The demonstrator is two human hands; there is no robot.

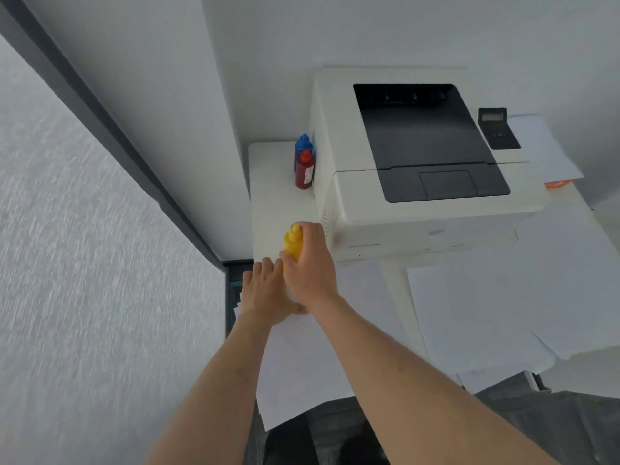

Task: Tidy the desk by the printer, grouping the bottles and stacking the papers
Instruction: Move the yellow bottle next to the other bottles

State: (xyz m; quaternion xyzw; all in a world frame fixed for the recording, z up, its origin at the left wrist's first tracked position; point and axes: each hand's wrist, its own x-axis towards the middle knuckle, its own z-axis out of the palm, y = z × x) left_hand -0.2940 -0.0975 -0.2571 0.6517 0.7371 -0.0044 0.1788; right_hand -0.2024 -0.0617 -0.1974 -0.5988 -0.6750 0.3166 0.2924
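Note:
My right hand point(310, 263) is closed around a yellow bottle point(293, 241), held upright just left of the printer's front corner. My left hand point(265, 290) lies flat with fingers spread on a stack of white papers point(295, 364) that juts over the desk's front edge. A red bottle point(304, 169) and a blue bottle point(303, 146) stand together at the back of the white desk point(271, 182), against the printer's left side. More loose white sheets point(469, 313) lie spread on the desk to the right, in front of the printer.
A white printer point(419, 156) with a dark top tray fills the back of the desk. Sheets and an orange item point(557, 183) lie behind its right side. A white wall point(167, 112) stands close on the left. Dark floor shows below the desk edge.

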